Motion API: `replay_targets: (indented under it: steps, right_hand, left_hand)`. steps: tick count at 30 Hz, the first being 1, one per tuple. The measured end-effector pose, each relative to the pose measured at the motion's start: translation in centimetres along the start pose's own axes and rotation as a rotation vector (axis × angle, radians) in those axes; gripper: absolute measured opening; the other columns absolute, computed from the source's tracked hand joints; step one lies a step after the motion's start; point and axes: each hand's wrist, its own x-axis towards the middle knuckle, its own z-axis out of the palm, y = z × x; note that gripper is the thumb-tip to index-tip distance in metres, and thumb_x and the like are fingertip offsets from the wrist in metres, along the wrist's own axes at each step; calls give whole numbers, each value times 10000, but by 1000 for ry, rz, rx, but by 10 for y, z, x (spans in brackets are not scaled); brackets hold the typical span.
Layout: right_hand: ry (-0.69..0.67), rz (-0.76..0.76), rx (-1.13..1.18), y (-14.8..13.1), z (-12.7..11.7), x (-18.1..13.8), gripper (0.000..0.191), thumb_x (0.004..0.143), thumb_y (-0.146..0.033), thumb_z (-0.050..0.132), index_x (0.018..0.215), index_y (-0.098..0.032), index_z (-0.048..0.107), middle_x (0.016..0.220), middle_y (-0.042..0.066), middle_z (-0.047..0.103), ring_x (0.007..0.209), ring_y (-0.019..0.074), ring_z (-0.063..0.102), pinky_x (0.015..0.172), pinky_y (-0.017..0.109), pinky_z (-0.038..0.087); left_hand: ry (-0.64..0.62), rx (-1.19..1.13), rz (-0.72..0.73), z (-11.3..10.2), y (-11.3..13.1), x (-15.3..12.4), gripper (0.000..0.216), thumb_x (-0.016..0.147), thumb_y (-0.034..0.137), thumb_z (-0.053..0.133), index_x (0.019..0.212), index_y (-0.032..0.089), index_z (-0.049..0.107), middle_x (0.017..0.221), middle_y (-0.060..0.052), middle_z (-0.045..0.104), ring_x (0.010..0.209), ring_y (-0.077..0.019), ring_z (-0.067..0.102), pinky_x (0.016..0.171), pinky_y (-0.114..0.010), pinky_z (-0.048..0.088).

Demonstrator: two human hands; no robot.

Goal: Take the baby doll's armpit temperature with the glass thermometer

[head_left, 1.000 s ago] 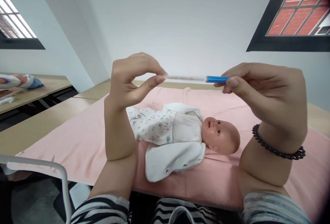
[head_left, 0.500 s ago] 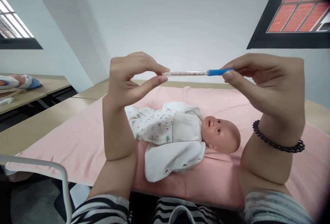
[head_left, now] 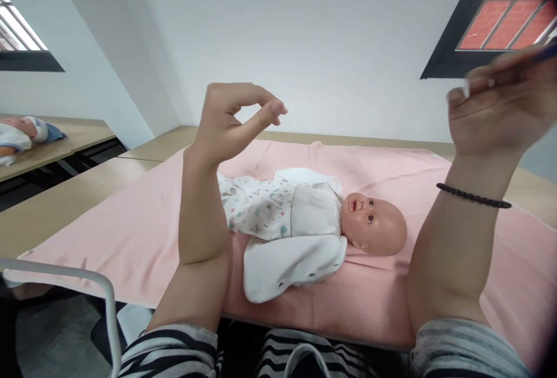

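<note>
My left hand (head_left: pixel 230 119) is raised above the doll's legs, thumb and forefinger tips pinched together with nothing between them. My right hand (head_left: pixel 496 111), smeared by motion, is up at the far right near the window, with a black bead bracelet on its wrist. Its fingers are closed on a thin thermometer (head_left: pixel 542 54), which shows only as a blurred dark-blue streak. A baby doll (head_left: pixel 304 221) in white printed clothes lies on its back on a pink cloth (head_left: pixel 130 233), head to the right, below and between my arms.
The pink cloth covers a wooden table (head_left: pixel 65 209). Another doll (head_left: pixel 20 134) lies on a table at the far left. A white metal chair frame (head_left: pixel 87 285) stands at the lower left. A dark-framed window (head_left: pixel 500 18) is at the upper right.
My left hand has let go of the thermometer's tip and stays raised. My right hand has swung up and to the right with the thermometer.
</note>
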Motion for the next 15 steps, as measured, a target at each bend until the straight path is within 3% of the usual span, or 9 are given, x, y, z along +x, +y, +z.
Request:
replay_targets:
  steps: [2,3,5,8,10,13,15]
  right_hand:
    - [-53,67,-93,23,2,-3,407,912,-601,550,948,-211,661,934,121,671,825,219,606,692,369,436]
    - [-124,129,-223,35,3,-5,334,849,-539,669,820,-206,673,775,84,656,750,196,572,692,357,422]
    - [-204,241,-334,60,4,-10,310,809,-483,724,690,-205,658,563,24,550,656,167,503,678,339,408]
    - [-327,345,-91,95,7,-19,369,910,-573,578,849,-222,673,731,47,677,716,156,568,695,321,443]
    - [-356,475,89,115,13,-25,436,885,-662,564,896,-234,643,887,68,722,805,162,606,724,322,465]
    - [-419,682,40,139,25,-39,468,741,-653,734,838,-200,676,922,107,731,813,177,610,718,320,476]
    - [-483,763,-4,150,35,-51,461,748,-627,737,834,-175,706,972,137,733,820,186,623,719,319,486]
  left_hand:
    - [-125,16,-105,8,-7,1,315,980,427,557,783,275,750,750,12,743,741,-151,689,670,-327,514]
    - [-201,33,-153,15,-14,0,363,984,464,526,783,258,747,757,5,741,760,-155,688,702,-323,518]
    - [-344,60,-236,31,-35,-2,409,976,517,496,812,234,742,792,-8,741,793,-165,680,767,-326,520]
    - [-433,93,-350,63,-78,-15,423,975,544,449,944,219,718,919,-38,744,855,-178,664,814,-332,509]
    - [-572,139,-475,85,-106,-28,438,969,560,426,1030,217,691,1039,-60,735,907,-200,657,807,-334,506]
    - [-882,257,-646,108,-136,-49,502,936,612,431,1156,214,643,1205,-90,697,1044,-252,642,897,-365,496]
    - [-1001,290,-724,116,-148,-60,576,935,653,376,1231,214,605,1287,-109,662,1131,-277,618,956,-387,482]
